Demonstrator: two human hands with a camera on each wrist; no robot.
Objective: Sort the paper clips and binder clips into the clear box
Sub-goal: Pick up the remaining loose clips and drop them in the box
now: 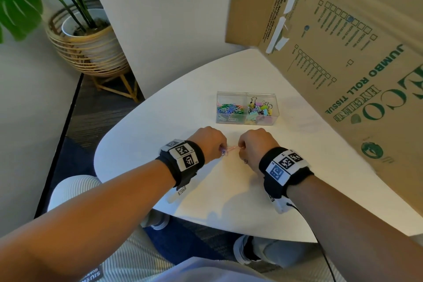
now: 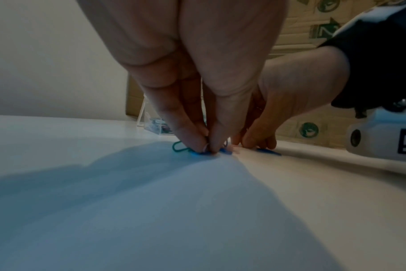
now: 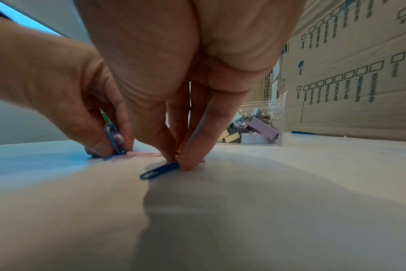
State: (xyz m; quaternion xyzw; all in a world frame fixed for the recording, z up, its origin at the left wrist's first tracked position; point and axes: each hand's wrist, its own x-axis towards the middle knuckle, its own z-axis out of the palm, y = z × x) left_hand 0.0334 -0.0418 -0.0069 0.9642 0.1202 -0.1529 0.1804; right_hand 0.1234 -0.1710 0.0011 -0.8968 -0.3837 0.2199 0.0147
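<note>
Paper clips (image 1: 229, 150) lie pinched between both hands, seemingly several, near the clear box (image 1: 246, 108).

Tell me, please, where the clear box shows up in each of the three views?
Head: clear box at mid-table, beyond both hands.
Left wrist: only a corner shows, behind the left fingers.
Right wrist: its binder-clip side sits right of centre.
Shared landmark: the printed cardboard box behind it.

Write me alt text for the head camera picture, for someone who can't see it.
Two hands, the left hand and the right hand, pinch loose paper clips on a white table. Behind them stands a clear box with paper clips in its left compartment and binder clips in its right, beside a large cardboard carton.
</note>
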